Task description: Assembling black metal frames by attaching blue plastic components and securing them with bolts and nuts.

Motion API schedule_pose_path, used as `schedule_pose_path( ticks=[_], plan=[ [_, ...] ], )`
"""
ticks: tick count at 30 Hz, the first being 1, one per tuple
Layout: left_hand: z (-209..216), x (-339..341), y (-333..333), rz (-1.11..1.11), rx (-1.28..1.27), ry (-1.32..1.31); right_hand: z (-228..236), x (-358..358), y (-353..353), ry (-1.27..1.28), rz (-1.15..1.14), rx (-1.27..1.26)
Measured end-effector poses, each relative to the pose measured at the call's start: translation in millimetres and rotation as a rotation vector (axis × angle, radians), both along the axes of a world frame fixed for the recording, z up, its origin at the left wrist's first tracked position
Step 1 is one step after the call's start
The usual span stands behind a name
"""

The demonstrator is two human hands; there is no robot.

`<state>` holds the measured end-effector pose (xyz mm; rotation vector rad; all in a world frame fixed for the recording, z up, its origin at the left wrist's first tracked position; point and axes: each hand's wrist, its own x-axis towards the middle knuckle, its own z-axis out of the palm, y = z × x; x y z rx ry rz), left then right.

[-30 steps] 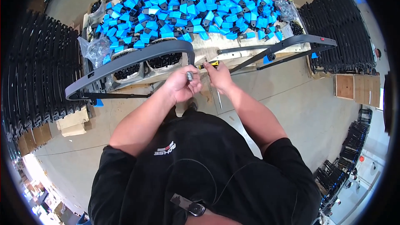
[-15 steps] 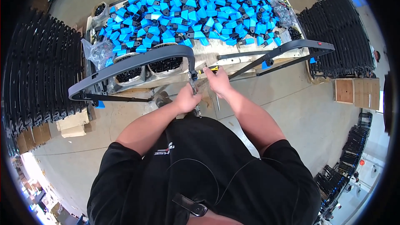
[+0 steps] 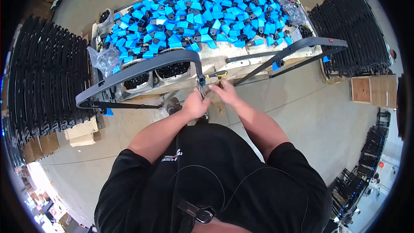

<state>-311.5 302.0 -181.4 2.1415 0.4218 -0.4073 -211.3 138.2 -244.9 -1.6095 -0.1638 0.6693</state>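
Low in front of my torso, my left hand [image 3: 195,105] is closed round a silvery metal part [image 3: 199,88], just below the down-turned end of a curved black tubular frame [image 3: 151,62]. My right hand [image 3: 225,93] is close beside it, its fingers drawn together below the crosswise handle of a yellow-and-black T-handled tool [image 3: 217,74]. The tool's short stem drops into these fingers; its lower end is hidden. A second curved black frame [image 3: 308,42] stands to the right, with blue pieces on its lower bars.
A wooden worktable [image 3: 215,56] ahead bears a large heap of blue-and-black plastic caps [image 3: 198,19]. Sacks of small black parts [image 3: 173,70] stand round its edges. Black frames are stacked at left [image 3: 47,73] and right [image 3: 349,30]. Wooden boxes [image 3: 373,88] stand at right.
My right hand has moved down from the tool's yellow-and-black handle to below it, and the handle now shows. The long thin shaft seen below that hand no longer shows. My left hand keeps its grip.
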Motion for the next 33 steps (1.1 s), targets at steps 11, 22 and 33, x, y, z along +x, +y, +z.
schedule_pose_path(
  ticks=[11, 22, 33],
  plan=[
    [2, -4, -1, 0.006, 0.142, 0.036, 86, -56, -11, 0.074, -0.076, -0.417],
    [0, -36, 42, 0.41, -0.541, -0.047, 95, -12, 29, -0.26, -0.279, -0.304],
    [12, -85, 204, 0.891, -0.483, -0.149, 49, 5, 6, -0.3, -0.38, -0.478]
  ],
)
